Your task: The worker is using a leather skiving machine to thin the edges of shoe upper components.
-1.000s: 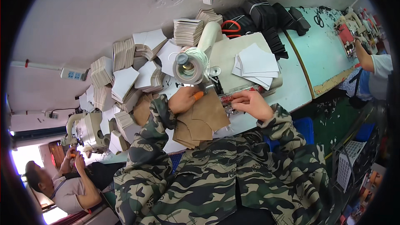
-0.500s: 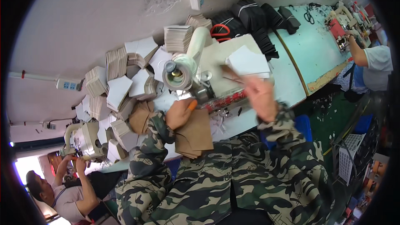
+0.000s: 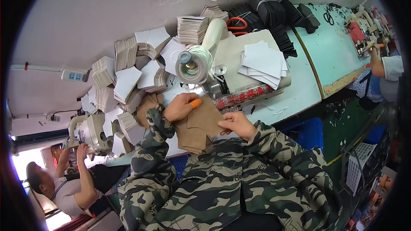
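A brown card piece [image 3: 206,114] with angled edges lies in front of the sewing machine [image 3: 222,66], over a stack of similar brown pieces [image 3: 191,142]. My left hand [image 3: 181,107], with an orange cover on one finger, grips its upper left part close to the machine's sewing end. Its right edge is pinched between thumb and fingers of my right hand [image 3: 238,125]. Several white-faced card pieces [image 3: 262,62] rest loosely overlapped on top of the machine. The needle area is hidden from view.
Bundled stacks of card pieces [image 3: 125,54] crowd the table's left and back. Black bundles [image 3: 266,12] and red-handled scissors [image 3: 238,22] lie behind the machine. One co-worker [image 3: 70,188] sits at a machine at left, another [image 3: 387,66] at right. A blue stool [image 3: 309,133] stands at the table's front edge.
My right hand has come down and left from beside the white pieces on the machine and now pinches the brown piece. My left hand has brought a brown piece up against the machine's sewing end.
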A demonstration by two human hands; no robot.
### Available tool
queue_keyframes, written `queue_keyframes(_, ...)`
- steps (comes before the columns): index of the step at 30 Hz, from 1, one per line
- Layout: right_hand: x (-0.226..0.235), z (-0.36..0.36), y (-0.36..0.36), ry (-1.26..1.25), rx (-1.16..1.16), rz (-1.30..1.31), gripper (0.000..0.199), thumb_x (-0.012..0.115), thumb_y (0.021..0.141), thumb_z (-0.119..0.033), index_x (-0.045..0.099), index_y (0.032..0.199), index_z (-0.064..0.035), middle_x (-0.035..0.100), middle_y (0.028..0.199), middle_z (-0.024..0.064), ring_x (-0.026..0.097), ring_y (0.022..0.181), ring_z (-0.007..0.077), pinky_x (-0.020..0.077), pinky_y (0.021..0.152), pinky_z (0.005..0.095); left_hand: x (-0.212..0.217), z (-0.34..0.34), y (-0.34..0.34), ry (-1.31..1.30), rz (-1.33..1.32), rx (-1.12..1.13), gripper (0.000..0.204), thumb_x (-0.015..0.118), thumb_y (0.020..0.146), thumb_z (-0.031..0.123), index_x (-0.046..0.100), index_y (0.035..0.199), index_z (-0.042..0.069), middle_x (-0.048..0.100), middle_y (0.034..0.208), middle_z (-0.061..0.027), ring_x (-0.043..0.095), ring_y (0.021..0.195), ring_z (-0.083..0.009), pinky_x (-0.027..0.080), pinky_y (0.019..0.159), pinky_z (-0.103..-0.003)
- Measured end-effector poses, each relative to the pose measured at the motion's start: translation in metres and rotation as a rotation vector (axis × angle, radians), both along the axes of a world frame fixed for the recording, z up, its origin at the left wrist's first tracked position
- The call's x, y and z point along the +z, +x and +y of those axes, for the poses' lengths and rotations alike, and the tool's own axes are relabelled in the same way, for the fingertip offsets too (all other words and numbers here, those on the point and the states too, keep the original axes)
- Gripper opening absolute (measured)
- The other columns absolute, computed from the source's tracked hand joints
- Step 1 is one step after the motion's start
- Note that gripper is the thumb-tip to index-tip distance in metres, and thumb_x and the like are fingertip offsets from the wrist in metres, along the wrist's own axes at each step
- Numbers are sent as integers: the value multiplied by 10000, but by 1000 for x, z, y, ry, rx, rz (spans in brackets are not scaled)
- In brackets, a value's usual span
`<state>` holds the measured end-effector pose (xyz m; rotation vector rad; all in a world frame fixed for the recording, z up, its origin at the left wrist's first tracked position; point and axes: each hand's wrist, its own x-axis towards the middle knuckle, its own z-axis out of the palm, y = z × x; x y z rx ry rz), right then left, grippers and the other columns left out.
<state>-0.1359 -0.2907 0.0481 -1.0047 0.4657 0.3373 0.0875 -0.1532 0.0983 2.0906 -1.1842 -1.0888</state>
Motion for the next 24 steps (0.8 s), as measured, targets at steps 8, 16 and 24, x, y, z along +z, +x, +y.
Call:
queue_keyframes(8, 4, -39, -14, -89, -316, -117, 301, 627, 888, -67, 603, 1167, 44, 669, 1045, 61, 627, 879, 121, 517, 780, 269, 4, -33, 10, -69, 76, -96, 278, 526, 935, 232, 655, 931, -14, 630, 790, -173, 589, 733, -245, 457, 720, -347)
queue_keyframes(16, 69, -118, -13, -1928, -236, -393, 358, 698, 726, -216, 644, 1049, -73, 634, 1043, 98, 577, 932, 276, 426, 812, 415, -1, -16, -54, -74, 370, -246, 241, 542, 943, 229, 621, 974, 4, 620, 834, -72, 549, 809, -153, 453, 756, -304)
queue_keyframes(24, 23, -3, -3, -88, 34, -50, 242, 610, 934, -167, 621, 1037, 52, 685, 847, 77, 652, 679, 125, 503, 608, 224, -10, 7, -23, -112, 172, 228, 232, 571, 936, 206, 626, 915, -18, 596, 751, -14, 478, 699, -88, 427, 644, -276)
